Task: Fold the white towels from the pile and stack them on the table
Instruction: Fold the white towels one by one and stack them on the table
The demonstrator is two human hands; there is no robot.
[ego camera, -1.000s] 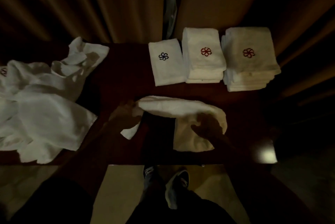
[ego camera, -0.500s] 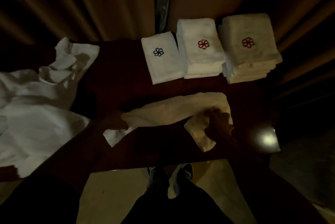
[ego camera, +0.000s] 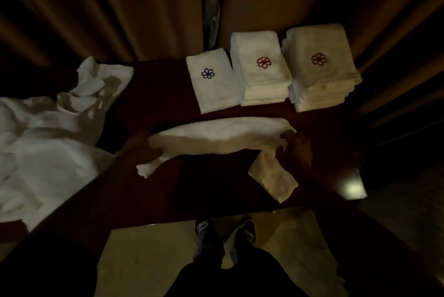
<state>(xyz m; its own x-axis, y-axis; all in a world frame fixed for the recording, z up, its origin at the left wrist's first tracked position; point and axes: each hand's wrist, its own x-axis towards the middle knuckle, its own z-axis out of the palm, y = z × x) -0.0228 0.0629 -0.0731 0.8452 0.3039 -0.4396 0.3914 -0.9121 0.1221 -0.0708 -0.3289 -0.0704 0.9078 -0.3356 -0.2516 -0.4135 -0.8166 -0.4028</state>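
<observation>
- Head view: you stand at the near edge of the dark table (ego camera: 156, 191) and look down on it.
- Your left hand (ego camera: 141, 150) is over the middle of the table. Its fingers curl round the left end of the long towel (ego camera: 216, 138). It is very dark there, so the fingers are hard to see.
- Your right hand (ego camera: 295, 150) is over the right part of the table. Its curled fingers grip the right end of the same towel.
- The long towel is stretched across the table between your two hands. A corner hangs down by each hand, toward the table's near edge.
- The pile (ego camera: 48, 143) of loose white towels lies crumpled on the table's left end.
- Folded towels sit side by side along the table's far edge:
  - The blue flower towel (ego camera: 216, 95) is the lowest and is nearest the table's middle.
  - The middle stack (ego camera: 259, 75) has a red flower on top.
  - The tall stack (ego camera: 322, 75) at the table's right end has a red flower too.
- Brown curtains (ego camera: 96, 8) hang behind the table's far edge.
- Your shoes (ego camera: 204, 229) show on the pale floor below the table's near edge.
</observation>
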